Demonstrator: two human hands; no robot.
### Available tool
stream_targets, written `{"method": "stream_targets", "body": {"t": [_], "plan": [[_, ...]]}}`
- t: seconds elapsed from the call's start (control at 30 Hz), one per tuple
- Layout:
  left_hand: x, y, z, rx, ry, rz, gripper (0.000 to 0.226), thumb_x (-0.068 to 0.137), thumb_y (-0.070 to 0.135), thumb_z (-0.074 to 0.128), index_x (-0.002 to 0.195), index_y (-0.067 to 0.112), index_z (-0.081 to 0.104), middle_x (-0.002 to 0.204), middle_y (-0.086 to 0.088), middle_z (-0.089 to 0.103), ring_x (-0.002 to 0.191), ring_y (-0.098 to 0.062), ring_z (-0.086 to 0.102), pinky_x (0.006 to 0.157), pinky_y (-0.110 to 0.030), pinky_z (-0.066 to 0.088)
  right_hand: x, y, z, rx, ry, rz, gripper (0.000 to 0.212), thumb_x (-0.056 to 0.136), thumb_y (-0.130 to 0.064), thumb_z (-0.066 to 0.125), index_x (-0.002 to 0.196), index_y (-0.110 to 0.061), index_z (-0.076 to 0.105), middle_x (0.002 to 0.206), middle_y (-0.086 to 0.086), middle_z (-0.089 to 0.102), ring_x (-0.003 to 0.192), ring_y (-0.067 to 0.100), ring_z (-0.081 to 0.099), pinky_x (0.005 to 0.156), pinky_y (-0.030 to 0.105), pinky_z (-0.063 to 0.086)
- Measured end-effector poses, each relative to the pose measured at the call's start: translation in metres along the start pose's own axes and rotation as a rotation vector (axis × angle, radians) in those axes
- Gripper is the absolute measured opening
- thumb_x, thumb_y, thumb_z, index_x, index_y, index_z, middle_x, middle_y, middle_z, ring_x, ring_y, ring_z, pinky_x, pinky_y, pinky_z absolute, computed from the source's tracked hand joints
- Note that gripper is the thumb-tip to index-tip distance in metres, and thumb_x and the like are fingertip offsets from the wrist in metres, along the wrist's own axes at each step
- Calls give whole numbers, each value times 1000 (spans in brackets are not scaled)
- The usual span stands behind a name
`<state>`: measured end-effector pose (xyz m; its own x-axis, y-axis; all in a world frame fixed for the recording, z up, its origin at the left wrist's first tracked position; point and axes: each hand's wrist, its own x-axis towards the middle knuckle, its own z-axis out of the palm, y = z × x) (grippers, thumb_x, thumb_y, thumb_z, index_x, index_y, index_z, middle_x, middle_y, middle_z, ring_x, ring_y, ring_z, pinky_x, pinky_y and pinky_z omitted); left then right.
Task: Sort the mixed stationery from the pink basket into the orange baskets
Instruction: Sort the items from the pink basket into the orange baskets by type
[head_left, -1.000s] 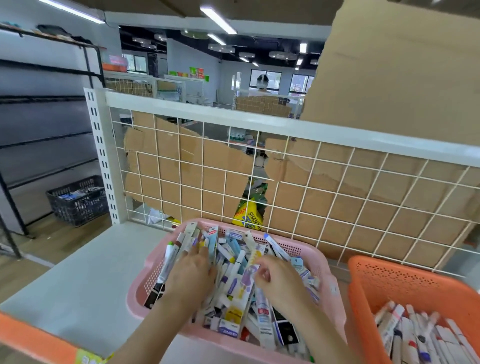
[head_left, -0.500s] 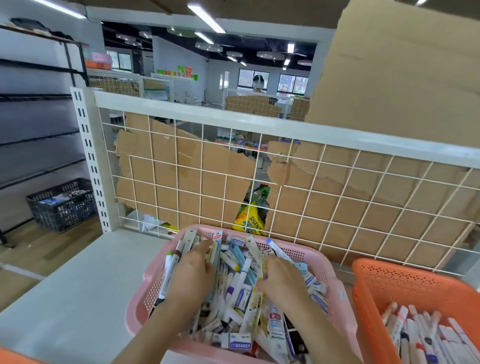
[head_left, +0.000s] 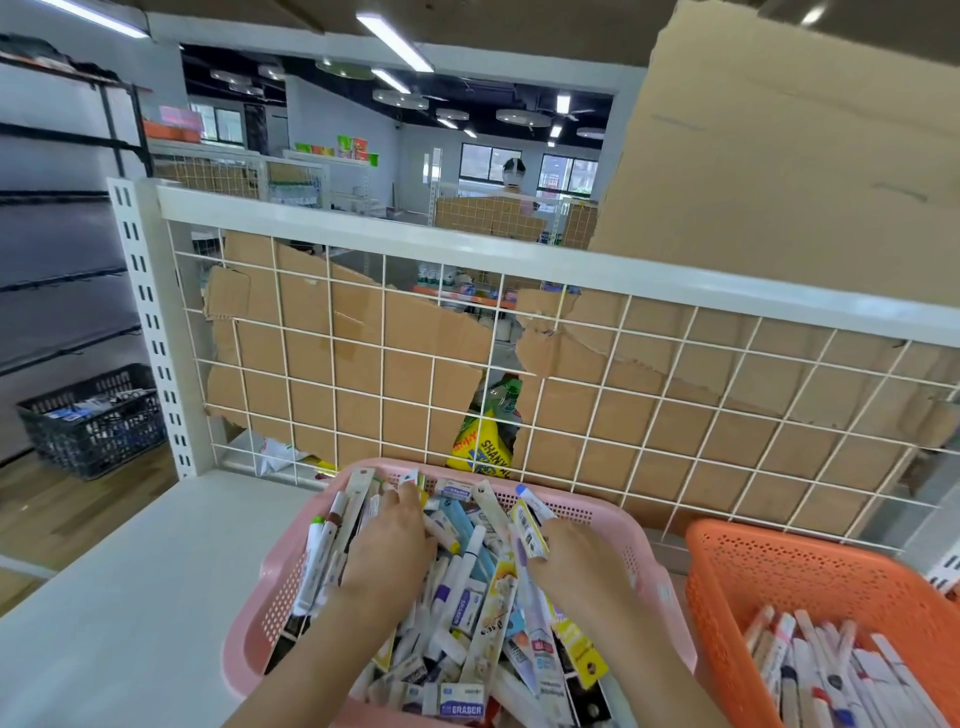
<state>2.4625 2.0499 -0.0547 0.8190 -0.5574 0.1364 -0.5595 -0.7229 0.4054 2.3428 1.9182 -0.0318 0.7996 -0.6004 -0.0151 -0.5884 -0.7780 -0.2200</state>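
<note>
Resting palm-down on a heap of mixed stationery (head_left: 467, 597), the left hand (head_left: 387, 553) lies with its fingers spread flat over white marker pens and small packets on the left side of the pink perforated plastic basket (head_left: 623, 525); it clasps nothing that can be seen. Just beside it, the right hand (head_left: 576, 564) also sits in the pile, its fingers curled down among the items near a narrow white packet with a yellow edge and barcode (head_left: 530, 530); whether those fingers are closed on anything cannot be told. A small white box printed ERASER (head_left: 462, 701) lies at the near rim of the heap. The pink basket stands on a pale white shelf top (head_left: 130, 597), backed by a white wire grid panel (head_left: 571, 395) with torn brown cardboard (head_left: 337, 332) behind it. To the right, almost touching the pink one, an orange perforated plastic basket (head_left: 779, 566) holds a row of white pens with coloured caps (head_left: 831, 670). Far left, on the wooden floor, sits a dark plastic crate (head_left: 93, 421).
</note>
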Motion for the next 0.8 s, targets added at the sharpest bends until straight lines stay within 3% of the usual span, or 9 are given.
{"method": "stream_targets", "body": {"t": [0.07,0.13,0.23,0.37,0.5,0.57,0.7,0.8], "plan": [[1,-1,1,95,9,-22,56,97,27,45,140,4,17,137,-10,40,110,-22,57,78,-28,47,-2,1,5,6,-10,-10,35,93,-29,47,66,-22,26,65,-7,33,62,17,42,44,23,21],[2,-2,2,181,12,-21,54,99,25,41,141,3,15,137,-9,41,111,-21,58,79,-27,47,-3,2,10,27,-13,-17,33,92,-36,49,70,-21,30,66,-8,34,65,17,43,45,23,22],[6,-3,4,280,7,-32,51,99,20,37,142,2,16,135,-9,45,111,-20,58,80,-27,48,-3,-1,13,48,-14,-34,34,90,-49,52,95,-17,45,74,-7,42,77,18,47,47,24,25],[10,-4,2,264,1,-53,63,94,24,44,144,3,12,130,-8,51,112,-22,57,78,-29,48,-6,-6,13,35,60,-38,44,87,-44,59,117,-17,42,89,-5,53,82,20,57,49,28,32],[7,-6,-1,184,35,-74,62,93,26,44,144,6,16,120,-6,59,106,-22,59,75,-30,48,-8,-8,12,71,79,-41,31,90,-36,55,112,-18,45,88,-7,47,75,16,48,51,26,32],[4,-6,-3,198,37,-75,63,92,28,46,143,8,17,118,-5,60,105,-22,60,75,-31,47,-8,-9,11,56,77,-45,31,90,-34,54,115,-17,45,95,-5,50,77,16,48,52,26,33],[3,-5,-4,208,60,-66,53,91,28,46,137,10,27,114,-3,62,101,-22,61,70,-29,44,-8,-11,10,11,59,-39,33,91,-30,52,118,-14,45,88,-3,49,73,18,48,46,22,27],[1,-6,-5,125,86,-40,42,93,25,42,132,11,31,108,-4,62,93,-23,63,61,-28,40,-9,-10,9,-24,46,-41,19,91,-29,50,103,-14,48,80,-2,48,71,18,47,45,22,25]]}}
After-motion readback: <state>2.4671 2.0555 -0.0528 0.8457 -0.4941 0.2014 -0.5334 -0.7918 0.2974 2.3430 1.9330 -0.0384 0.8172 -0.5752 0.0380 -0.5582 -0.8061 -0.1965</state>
